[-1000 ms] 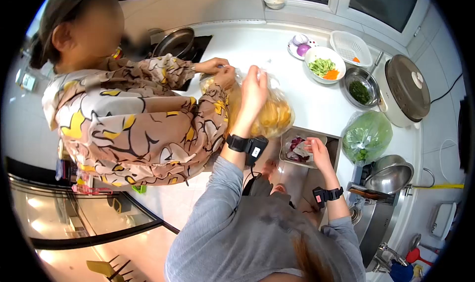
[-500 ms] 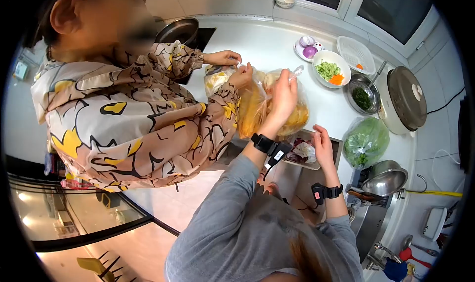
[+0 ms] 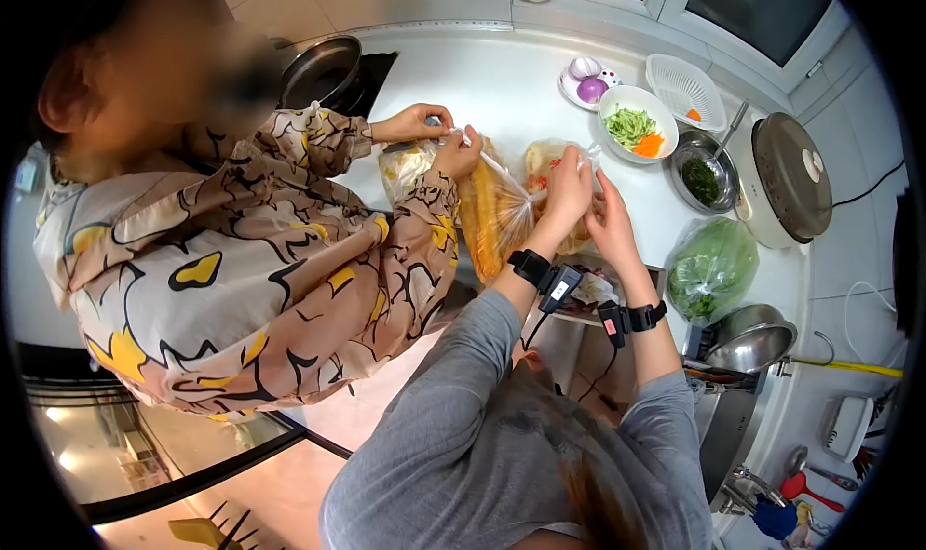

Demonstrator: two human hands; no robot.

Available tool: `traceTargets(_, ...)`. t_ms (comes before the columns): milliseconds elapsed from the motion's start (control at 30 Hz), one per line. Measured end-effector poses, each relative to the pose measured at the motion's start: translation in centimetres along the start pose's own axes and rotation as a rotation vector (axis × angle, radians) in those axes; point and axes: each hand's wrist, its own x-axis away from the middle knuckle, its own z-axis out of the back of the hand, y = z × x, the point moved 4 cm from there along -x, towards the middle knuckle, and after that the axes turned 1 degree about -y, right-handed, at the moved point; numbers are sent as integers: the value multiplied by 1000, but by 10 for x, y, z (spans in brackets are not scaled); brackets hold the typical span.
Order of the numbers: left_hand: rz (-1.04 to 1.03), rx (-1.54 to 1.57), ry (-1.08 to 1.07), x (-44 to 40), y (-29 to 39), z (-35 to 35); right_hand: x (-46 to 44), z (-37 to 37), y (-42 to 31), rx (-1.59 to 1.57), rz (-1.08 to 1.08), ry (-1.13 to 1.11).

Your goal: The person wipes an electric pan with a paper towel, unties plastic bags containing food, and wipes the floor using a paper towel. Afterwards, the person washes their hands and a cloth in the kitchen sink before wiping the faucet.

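My left hand (image 3: 567, 195) is closed on the gathered top of a clear plastic bag (image 3: 542, 158) with pale and reddish food inside. Close beside it, my right hand (image 3: 610, 224) has bent fingers at the same bag top, partly hidden by each other. Against this bag leans another clear bag (image 3: 490, 224) holding long yellow-orange food. Its twisted neck is near a co-worker's hands (image 3: 453, 150), which pinch plastic above it. A further packed bag (image 3: 407, 167) lies under those hands.
The co-worker in a patterned jacket (image 3: 241, 270) stands close on my left. Beyond my hands are a bowl of cut vegetables (image 3: 666, 116), a plate with onions (image 3: 569, 89), a steel bowl of greens (image 3: 687, 198), a lidded cooker (image 3: 786, 184) and bagged greens (image 3: 712, 270). An open drawer (image 3: 659, 285) lies below.
My right hand has risen from above the drawer to the bag's top beside my left hand, its fingers now bent. My left hand has lowered slightly. The co-worker's hands stay close together.
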Motion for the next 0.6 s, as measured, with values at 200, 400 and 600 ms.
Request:
traceTargets(200, -19, -88, -54, 3, -6, 1, -30, -9, 5, 380, 144, 88)
traceTargets(400, -252, -184, -76, 11, -15, 16, -38, -12, 7, 424, 85, 47)
traceTargets(600, -177, -548, 116, 43, -14, 55, -40, -6, 12, 331, 77, 115)
